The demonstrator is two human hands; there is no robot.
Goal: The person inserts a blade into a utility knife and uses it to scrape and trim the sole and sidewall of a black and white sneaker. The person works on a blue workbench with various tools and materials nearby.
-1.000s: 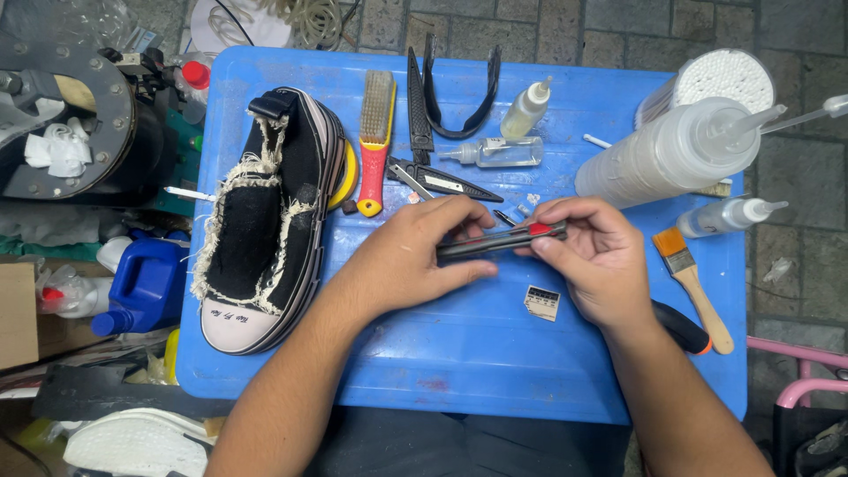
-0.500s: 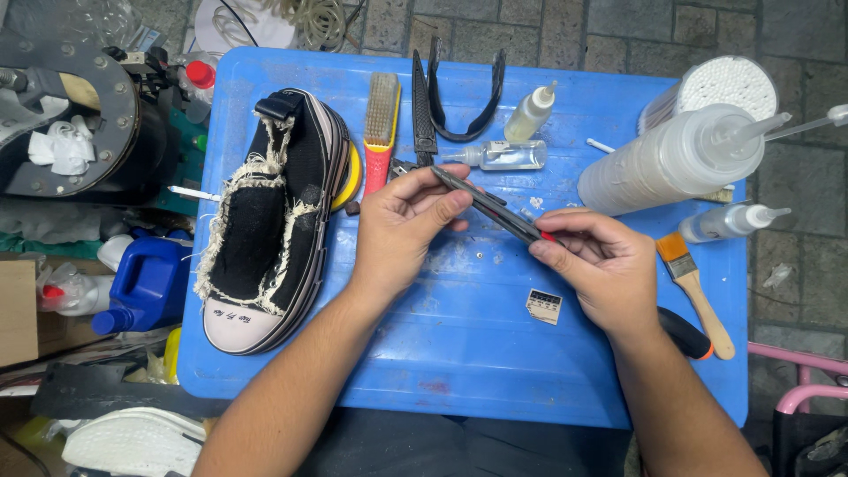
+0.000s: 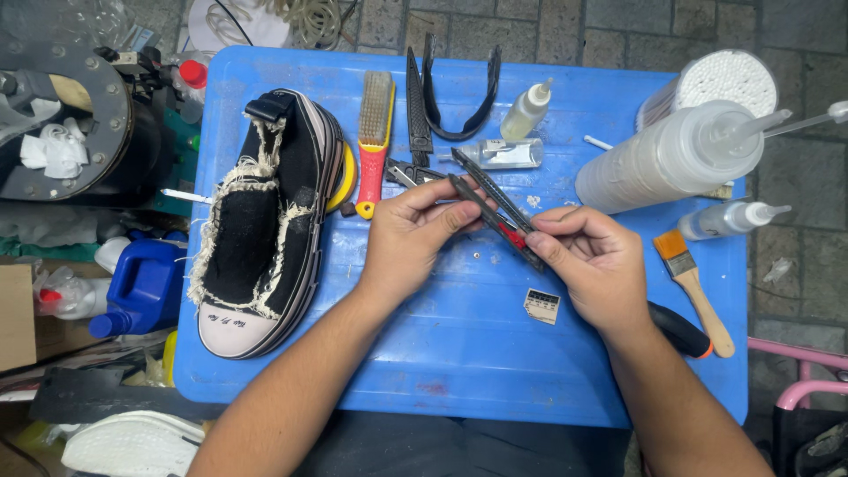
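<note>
Fingers (image 3: 541, 231) on utility knife (image 3: 495, 221), bottles (image 3: 671, 159) beside.

A: Light? Even, fairly bright, from above; blue table (image 3: 459, 353) well lit, no hard shadows.

B: Soft shadows only under the hands and beside the shoe (image 3: 261, 221). Mild glare on the big bottle (image 3: 671, 159).

A: Corners dimmer, left side and bottom edge go dark.

B: Focus sharp mid-frame, no motion blur. Slight wide-angle bend: the table's edges splay outward. Paving at the top a bit soft.
</note>
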